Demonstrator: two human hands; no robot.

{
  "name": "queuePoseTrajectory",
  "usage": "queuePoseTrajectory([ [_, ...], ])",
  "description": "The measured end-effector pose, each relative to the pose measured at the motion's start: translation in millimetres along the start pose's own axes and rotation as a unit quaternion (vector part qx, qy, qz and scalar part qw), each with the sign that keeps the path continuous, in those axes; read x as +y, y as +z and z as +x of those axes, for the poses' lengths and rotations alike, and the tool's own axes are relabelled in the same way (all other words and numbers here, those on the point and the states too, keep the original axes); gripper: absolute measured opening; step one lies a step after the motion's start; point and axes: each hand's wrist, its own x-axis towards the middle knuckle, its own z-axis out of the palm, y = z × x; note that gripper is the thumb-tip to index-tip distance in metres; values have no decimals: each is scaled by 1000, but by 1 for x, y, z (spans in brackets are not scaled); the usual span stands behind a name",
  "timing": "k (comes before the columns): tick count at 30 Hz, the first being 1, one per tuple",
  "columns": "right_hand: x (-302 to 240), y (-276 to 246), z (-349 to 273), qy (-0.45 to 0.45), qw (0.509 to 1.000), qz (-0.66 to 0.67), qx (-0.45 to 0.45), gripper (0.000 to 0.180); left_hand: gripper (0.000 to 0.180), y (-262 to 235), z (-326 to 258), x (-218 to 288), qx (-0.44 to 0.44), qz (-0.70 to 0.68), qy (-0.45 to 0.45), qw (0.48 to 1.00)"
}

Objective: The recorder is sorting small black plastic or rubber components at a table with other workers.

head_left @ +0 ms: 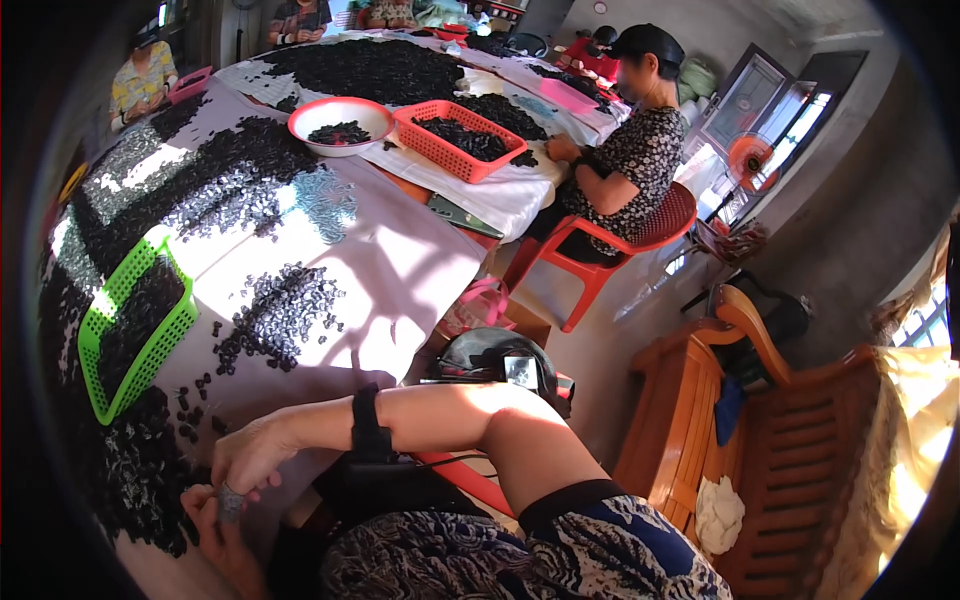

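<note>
My right hand (252,452) reaches across to the left, a black band (369,425) around its wrist. Its fingers are pinched together close to my left hand (218,540), which is also closed, at the lower left table edge. A grey textured covering (231,503) shows on a fingertip where the hands meet; I cannot tell which hand's. Whatever they pinch is too small or hidden to make out. Beside them lies a heap of small black pieces (145,475). Farther off stands a green perforated basket (150,350) with black pieces in it, and a looser pile (280,315) to its right.
The cloth-covered table (420,265) carries more black pieces (370,70), a red-rimmed white basin (345,115) and a red basket (465,150). A person in a black cap (640,140) sits on a red chair (610,245). Other people sit farther back. A wooden bench (740,430) stands at right.
</note>
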Motion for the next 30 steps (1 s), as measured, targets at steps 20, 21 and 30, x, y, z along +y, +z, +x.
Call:
queuePoseTrajectory([
  [20, 36, 33, 25, -46, 956, 277, -83, 31, 18, 1, 7, -4, -29, -69, 127, 989],
  [21, 35, 37, 25, -41, 942, 325, -69, 30, 18, 1, 7, -3, -21, -62, 124, 990],
  [30, 43, 60, 29, -60, 873, 479, -64, 32, 39, 2, 5, 0, -37, -204, 66, 976],
])
